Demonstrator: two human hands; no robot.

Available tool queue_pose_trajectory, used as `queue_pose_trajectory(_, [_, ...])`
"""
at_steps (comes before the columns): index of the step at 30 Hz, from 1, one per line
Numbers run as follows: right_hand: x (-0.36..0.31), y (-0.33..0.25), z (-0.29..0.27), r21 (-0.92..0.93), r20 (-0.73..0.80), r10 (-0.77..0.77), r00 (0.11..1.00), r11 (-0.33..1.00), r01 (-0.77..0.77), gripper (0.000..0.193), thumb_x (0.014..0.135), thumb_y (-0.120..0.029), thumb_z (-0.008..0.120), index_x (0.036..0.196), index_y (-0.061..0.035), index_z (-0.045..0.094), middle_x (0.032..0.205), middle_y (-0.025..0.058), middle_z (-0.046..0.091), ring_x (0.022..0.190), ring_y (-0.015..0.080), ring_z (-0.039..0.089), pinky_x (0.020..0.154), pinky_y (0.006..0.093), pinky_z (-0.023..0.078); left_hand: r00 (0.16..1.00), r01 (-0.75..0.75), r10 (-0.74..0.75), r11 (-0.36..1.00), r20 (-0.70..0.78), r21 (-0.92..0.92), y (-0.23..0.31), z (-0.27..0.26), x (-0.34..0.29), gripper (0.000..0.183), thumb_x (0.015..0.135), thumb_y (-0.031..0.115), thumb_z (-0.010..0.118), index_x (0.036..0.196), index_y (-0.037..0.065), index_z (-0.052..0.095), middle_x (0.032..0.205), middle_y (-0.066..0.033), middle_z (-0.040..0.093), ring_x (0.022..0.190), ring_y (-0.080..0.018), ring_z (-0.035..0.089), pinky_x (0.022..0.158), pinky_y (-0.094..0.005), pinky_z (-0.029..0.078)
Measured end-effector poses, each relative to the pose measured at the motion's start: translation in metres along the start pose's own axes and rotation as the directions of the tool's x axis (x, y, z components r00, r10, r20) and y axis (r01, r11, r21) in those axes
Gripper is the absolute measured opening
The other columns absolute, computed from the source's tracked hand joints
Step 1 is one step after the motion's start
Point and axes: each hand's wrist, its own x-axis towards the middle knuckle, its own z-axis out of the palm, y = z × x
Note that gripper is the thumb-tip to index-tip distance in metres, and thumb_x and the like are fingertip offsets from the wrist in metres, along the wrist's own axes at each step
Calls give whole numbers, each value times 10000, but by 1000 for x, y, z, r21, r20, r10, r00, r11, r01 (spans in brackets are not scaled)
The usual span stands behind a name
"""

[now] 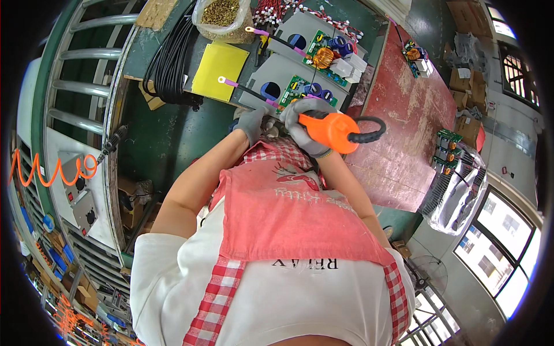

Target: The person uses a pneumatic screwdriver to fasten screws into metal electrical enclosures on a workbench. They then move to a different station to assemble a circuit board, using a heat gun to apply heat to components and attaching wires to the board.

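Observation:
My left hand, in a grey glove, is at the near edge of a grey metal panel. Its fingers are curled together, and whatever they pinch is hidden. An orange corded hand tool is in my gloved right hand, its black cord pointing right and its working tip out of sight. Just beyond both hands, a green circuit board with blue capacitors is on the panel. From it a black cable with pink sleeves and a ring terminal runs left. Farther back lies a similar circuit board with a copper coil.
Yellow sheets, pliers, a bag of brass-coloured fasteners and a bundle of black cables lie on the bench's left. A worn red tabletop extends right. A roller conveyor stands at far left.

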Motion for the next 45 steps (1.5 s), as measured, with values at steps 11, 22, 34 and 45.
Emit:
queue_pose_trajectory(11, [8, -56, -7, 276, -469, 129, 873, 961, 6, 319, 737, -20, 528, 1054, -32, 493, 715, 70, 530, 649, 197, 528, 689, 389, 475, 753, 650, -597, 739, 278, -175, 89, -7, 3, 216, 923, 87, 442, 1054, -52, 544, 970, -126, 596, 760, -160, 569, 652, -271, 499])
queue_pose_trajectory(22, [-37, -128, -44, 27, -613, -287, 736, 924, 382, 448, 796, -156, 579, 1227, -91, 475, 683, 29, 479, 555, 149, 465, 682, 380, 438, 691, 605, -472, 792, 547, -82, 168, 37, 22, 200, 952, 188, 497, 1051, 24, 555, 827, -50, 573, 641, -65, 490, 559, -190, 424])
queue_pose_trajectory(34, [-48, -129, -62, -52, -646, -362, 672, 899, 435, 476, 792, -125, 571, 1248, -86, 442, 664, 22, 474, 542, 143, 460, 656, 369, 431, 600, 767, -565, 608, 566, -206, 176, 91, 30, 210, 935, 191, 538, 1000, -5, 578, 768, -14, 553, 600, -41, 494, 485, -153, 433])
queue_pose_trajectory(45, [-42, -119, -93, 17, -738, -282, 613, 900, 435, 486, 734, -120, 561, 1206, -93, 449, 630, 0, 428, 523, 137, 428, 629, 358, 413, 569, 818, -520, 434, 637, -377, 164, 114, 45, 177, 931, 159, 545, 1024, 10, 556, 791, -8, 540, 608, -41, 446, 506, -173, 398])
